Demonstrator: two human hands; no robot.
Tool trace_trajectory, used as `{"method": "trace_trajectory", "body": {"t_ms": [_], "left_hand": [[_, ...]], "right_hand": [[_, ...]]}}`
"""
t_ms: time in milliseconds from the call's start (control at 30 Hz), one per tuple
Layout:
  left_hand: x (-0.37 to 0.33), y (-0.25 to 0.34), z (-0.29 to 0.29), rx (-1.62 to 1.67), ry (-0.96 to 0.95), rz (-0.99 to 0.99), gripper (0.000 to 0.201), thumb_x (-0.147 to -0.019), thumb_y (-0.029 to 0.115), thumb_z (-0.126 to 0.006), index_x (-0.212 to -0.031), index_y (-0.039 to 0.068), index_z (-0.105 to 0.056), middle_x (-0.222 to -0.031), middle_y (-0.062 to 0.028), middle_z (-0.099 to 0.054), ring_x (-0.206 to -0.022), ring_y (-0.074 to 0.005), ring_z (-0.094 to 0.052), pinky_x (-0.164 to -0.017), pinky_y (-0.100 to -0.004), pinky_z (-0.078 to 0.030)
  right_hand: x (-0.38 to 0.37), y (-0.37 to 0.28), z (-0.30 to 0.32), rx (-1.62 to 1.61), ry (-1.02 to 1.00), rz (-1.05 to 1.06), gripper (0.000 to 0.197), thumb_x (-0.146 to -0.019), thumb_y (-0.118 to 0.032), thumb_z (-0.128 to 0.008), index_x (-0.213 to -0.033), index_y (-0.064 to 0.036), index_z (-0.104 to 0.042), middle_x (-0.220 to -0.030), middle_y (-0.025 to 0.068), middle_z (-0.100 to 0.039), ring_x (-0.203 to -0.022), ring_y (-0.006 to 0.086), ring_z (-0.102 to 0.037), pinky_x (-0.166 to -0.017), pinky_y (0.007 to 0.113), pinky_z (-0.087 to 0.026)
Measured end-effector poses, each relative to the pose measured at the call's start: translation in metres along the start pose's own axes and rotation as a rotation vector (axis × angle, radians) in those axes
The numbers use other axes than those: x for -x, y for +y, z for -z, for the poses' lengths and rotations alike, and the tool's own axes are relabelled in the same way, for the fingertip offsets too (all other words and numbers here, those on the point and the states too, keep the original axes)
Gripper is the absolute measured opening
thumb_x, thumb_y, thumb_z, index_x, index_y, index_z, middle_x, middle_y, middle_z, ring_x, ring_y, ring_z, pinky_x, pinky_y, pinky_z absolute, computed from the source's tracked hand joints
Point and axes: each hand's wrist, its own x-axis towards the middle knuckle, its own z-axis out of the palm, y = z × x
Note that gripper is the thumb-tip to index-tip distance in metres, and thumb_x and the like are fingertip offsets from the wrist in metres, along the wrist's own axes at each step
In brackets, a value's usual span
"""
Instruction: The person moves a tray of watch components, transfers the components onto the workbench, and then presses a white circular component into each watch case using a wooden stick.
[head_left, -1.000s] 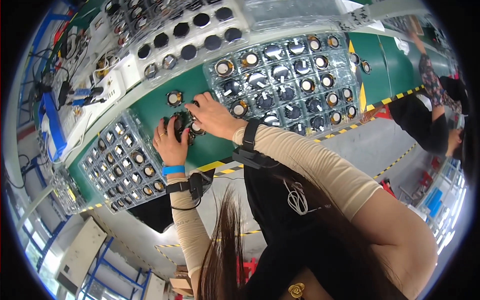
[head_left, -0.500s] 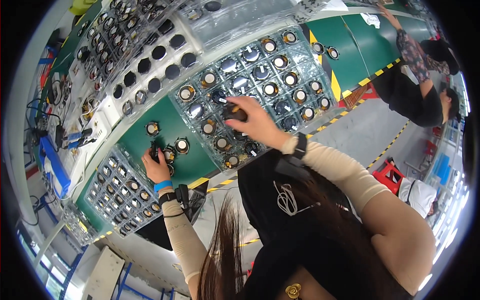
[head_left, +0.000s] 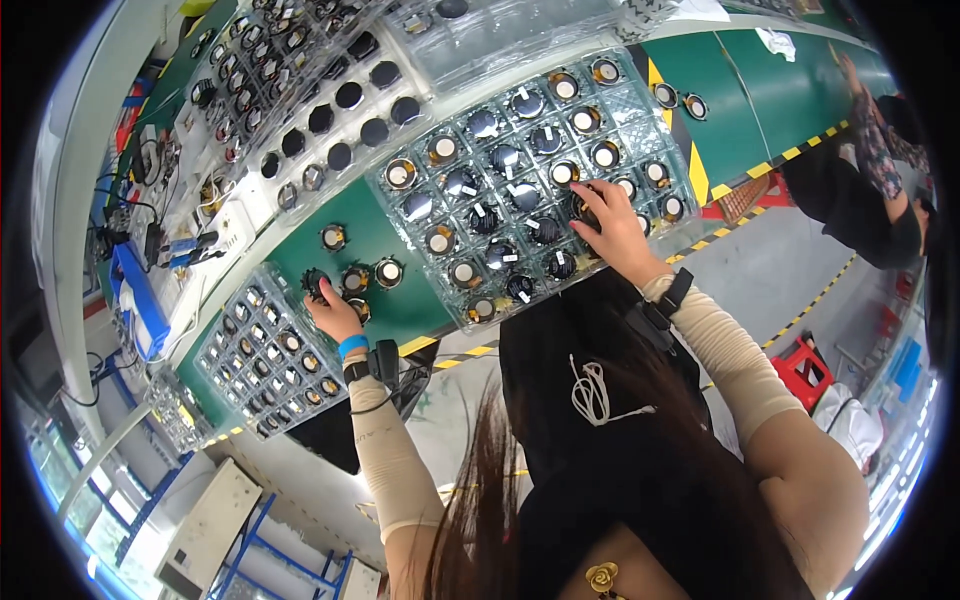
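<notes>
Clear compartment tray (head_left: 640, 130) of round speaker parts, both hands at work on the green belt.

Tray: most cells hold one round part each, some silver-faced, some dark. Right hand (head_left: 612, 228) lies on the tray's near right area, fingers spread over a dark round part (head_left: 583, 208); whether they pinch it cannot be told. Left hand (head_left: 332, 315), left of the tray, fingers curled on a black round part (head_left: 316, 284) on the bare belt. A smaller tray (head_left: 262, 360) lies further left. Open green belt (head_left: 790, 100) shows right of the clear tray.
</notes>
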Motion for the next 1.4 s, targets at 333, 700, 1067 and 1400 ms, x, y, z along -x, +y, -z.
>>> {"method": "trace_trajectory", "body": {"t_ms": [333, 700, 1067, 1400], "left_hand": [[-0.002, 0.015, 0.006, -0.022, -0.006, -0.041, 0.035, -0.089, 0.031, -0.064, -0.103, -0.001, -0.058, -0.073, -0.0149, -0.064, -0.061, -0.028, -0.061, -0.057, -0.0374, -0.048], [-0.014, 0.022, 0.0, -0.368, -0.12, -0.525, 0.026, -0.085, 0.03, -0.066, -0.1, 0.01, -0.062, -0.09, -0.011, -0.063, -0.076, -0.0309, -0.061, -0.062, -0.0386, -0.048], [-0.023, 0.014, -0.001, -0.254, 0.047, -0.442, 0.016, -0.094, 0.011, -0.051, -0.101, 0.002, -0.061, -0.097, -0.0141, -0.062, -0.084, -0.0297, -0.058, -0.077, -0.0381, -0.046], [0.078, 0.137, -0.022, 1.195, -0.574, 0.372, 0.043, -0.098, 0.031, -0.047, -0.13, 0.002, -0.044, -0.122, -0.013, -0.053, -0.11, -0.0226, -0.052, -0.098, -0.0405, -0.043]], "right_hand": [[-0.007, -0.024, -0.003, 0.158, -0.037, 0.09, 0.056, -0.073, -0.014, -0.074, -0.125, -0.0083, -0.053, -0.122, 0.0143, -0.05, -0.109, 0.0341, -0.049, -0.092, 0.039, -0.043], [-0.117, -0.121, -0.124, -0.09, 0.045, 0.233, 0.036, -0.083, -0.013, -0.063, -0.118, -0.0047, -0.056, -0.121, 0.0128, -0.055, -0.096, 0.0291, -0.062, -0.076, 0.035, -0.053], [-0.157, -0.123, -0.183, 0.051, 0.014, 0.065, 0.036, -0.077, -0.014, -0.069, -0.11, -0.0055, -0.059, -0.097, 0.0117, -0.056, -0.083, 0.0268, -0.062, -0.065, 0.037, -0.052], [-0.091, -0.122, -0.093, -0.713, -0.127, -0.243, 0.024, -0.076, -0.02, -0.07, -0.096, -0.0079, -0.062, -0.083, 0.0099, -0.062, -0.071, 0.0289, -0.063, -0.06, 0.037, -0.051]]}}
